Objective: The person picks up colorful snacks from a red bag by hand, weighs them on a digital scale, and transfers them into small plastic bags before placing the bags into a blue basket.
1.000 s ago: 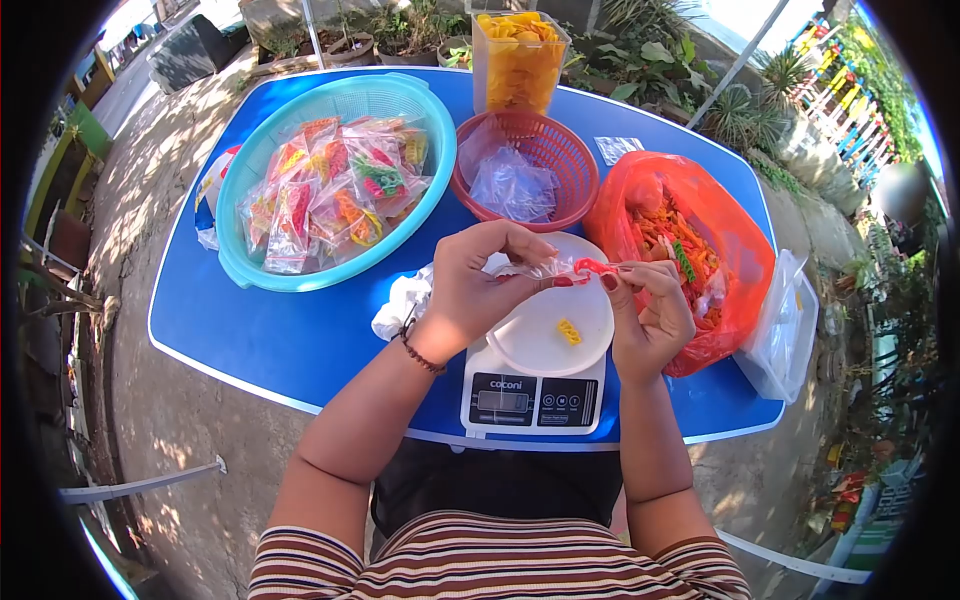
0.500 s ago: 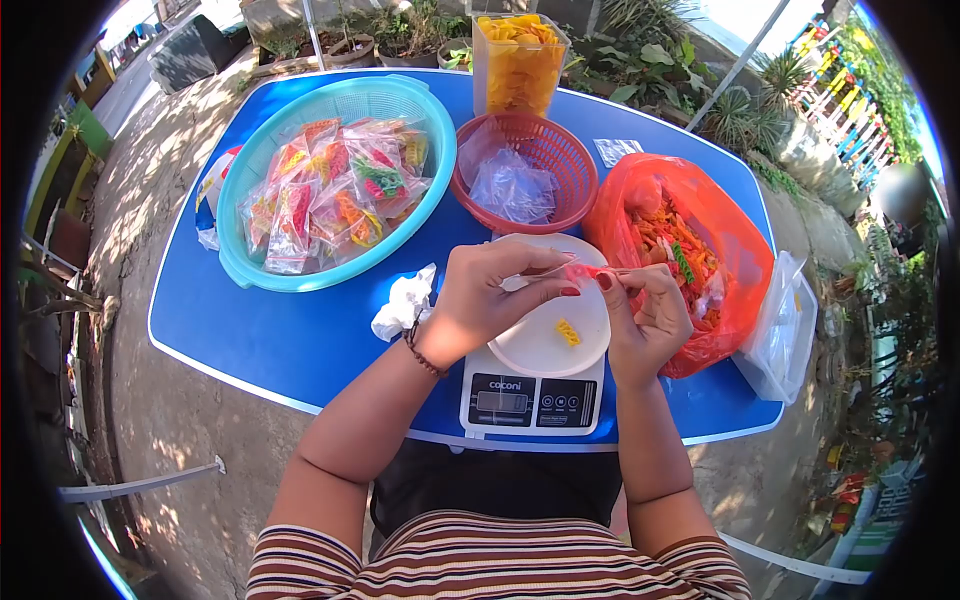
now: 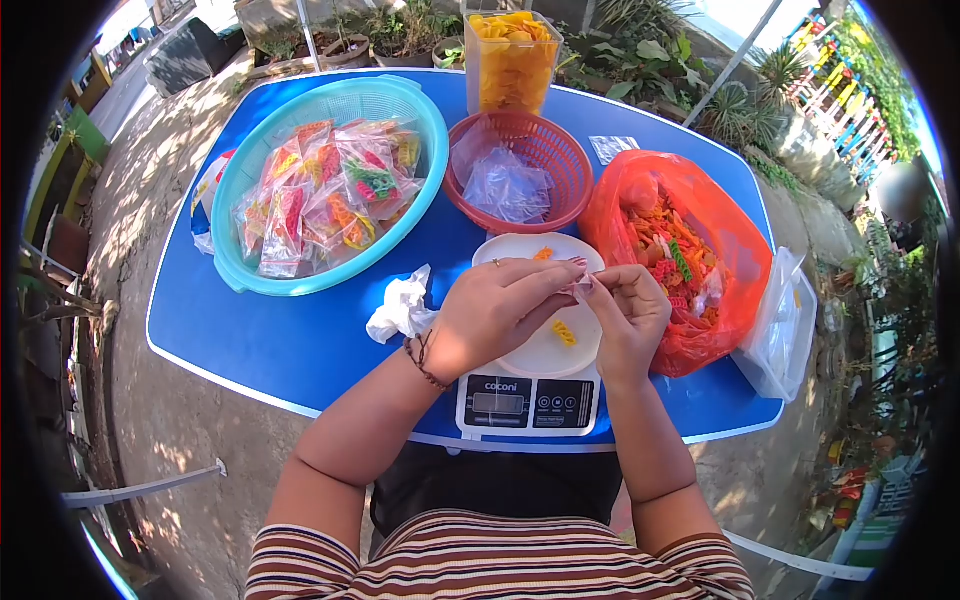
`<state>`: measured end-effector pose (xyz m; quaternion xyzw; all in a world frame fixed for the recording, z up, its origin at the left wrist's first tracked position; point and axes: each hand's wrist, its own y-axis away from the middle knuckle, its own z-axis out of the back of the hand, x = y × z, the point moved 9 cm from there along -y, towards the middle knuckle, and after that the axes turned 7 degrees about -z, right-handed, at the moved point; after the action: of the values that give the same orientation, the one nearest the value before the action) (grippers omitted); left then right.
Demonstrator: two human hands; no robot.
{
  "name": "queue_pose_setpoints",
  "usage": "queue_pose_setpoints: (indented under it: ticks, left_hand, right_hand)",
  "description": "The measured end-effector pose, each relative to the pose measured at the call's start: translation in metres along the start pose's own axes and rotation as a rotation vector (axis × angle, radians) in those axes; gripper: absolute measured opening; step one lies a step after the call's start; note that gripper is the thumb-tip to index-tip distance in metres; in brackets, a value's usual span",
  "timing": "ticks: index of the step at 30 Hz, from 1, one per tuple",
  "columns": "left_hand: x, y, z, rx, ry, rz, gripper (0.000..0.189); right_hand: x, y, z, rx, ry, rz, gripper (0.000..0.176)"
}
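Observation:
Over the plate of a white kitchen scale [image 3: 478, 412], my left hand [image 3: 505, 308] and my right hand [image 3: 632, 318] meet fingertip to fingertip. Both pinch a small clear plastic bag [image 3: 583, 287] with a pinkish tint, mostly hidden by the fingers; its contents cannot be made out. On the round white plate [image 3: 530, 358] lie a yellow spiral piece [image 3: 564, 332] and an orange piece [image 3: 543, 254]. Just right of my right hand, an open orange plastic bag [image 3: 735, 320] holds many coloured pieces, mostly orange, with a green spiral among them.
A turquoise basin [image 3: 232, 262] of filled clear packets [image 3: 350, 190] stands left. A red basket [image 3: 575, 175] holds empty plastic bags [image 3: 508, 188]. Behind it is a clear container [image 3: 512, 65] of yellow pieces. Crumpled white tissue [image 3: 403, 306] lies by my left wrist; a whitish plastic box [image 3: 780, 330] stands right.
My hands have drawn closer together and slightly lower, with the left fingers now folded over the small bag. The orange piece at the plate's far side has come into view.

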<state>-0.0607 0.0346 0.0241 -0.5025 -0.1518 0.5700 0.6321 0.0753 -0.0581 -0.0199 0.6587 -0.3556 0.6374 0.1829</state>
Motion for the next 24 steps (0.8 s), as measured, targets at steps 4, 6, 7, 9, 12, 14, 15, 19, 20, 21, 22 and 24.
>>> queue_pose_setpoints:
  ticks: [4, 6, 7, 9, 12, 14, 15, 19, 20, 21, 22, 24]
  left_hand:
    - [0.001, 0.002, 0.003, -0.023, -0.001, -0.001, 0.035]
    - [0.0, 0.002, 0.004, -0.04, 0.005, 0.001, 0.036]
    - [0.0, 0.001, 0.004, -0.048, 0.01, 0.001, 0.036]
    - [-0.003, 0.002, 0.005, -0.061, 0.01, -0.019, 0.032]
    - [-0.003, 0.002, 0.005, -0.059, 0.031, 0.013, 0.029]
    - [0.003, 0.004, 0.003, -0.051, 0.07, 0.072, 0.028]
    - [0.008, 0.006, 0.001, -0.049, 0.098, 0.11, 0.027]
    - [0.022, 0.007, 0.009, -0.121, 0.15, 0.206, 0.023]
    - [0.029, 0.01, 0.008, -0.117, 0.233, 0.275, 0.021]
    - [0.036, 0.013, 0.007, -0.112, 0.319, 0.343, 0.019]
    - [0.041, 0.016, 0.005, -0.104, 0.405, 0.411, 0.017]
    - [0.046, 0.016, 0.004, -0.259, 0.705, 0.475, 0.016]
  right_hand:
    - [0.018, 0.003, -0.013, 0.124, 0.165, 0.223, 0.01]
    - [0.023, 0.007, -0.02, 0.141, 0.299, 0.283, 0.017]
    - [0.027, 0.008, -0.023, 0.149, 0.368, 0.313, 0.021]
    - [0.032, 0.009, -0.027, 0.182, 0.464, 0.368, 0.025]
    - [0.04, 0.01, -0.035, 0.234, 0.578, 0.411, 0.028]
    - [0.043, 0.01, -0.034, 0.221, 0.557, 0.425, 0.027]
    - [0.045, 0.009, -0.031, 0.19, 0.502, 0.432, 0.026]
    - [0.023, -0.004, 0.008, -0.078, 0.425, 0.121, 0.022]
    - [0.026, -0.005, 0.002, -0.059, 0.664, 0.201, 0.021]
    - [0.028, -0.006, -0.005, -0.041, 0.903, 0.283, 0.02]
    - [0.028, -0.006, -0.014, -0.025, 1.142, 0.362, 0.02]
    - [0.024, -0.004, -0.019, -0.012, 1.207, 0.349, 0.02]
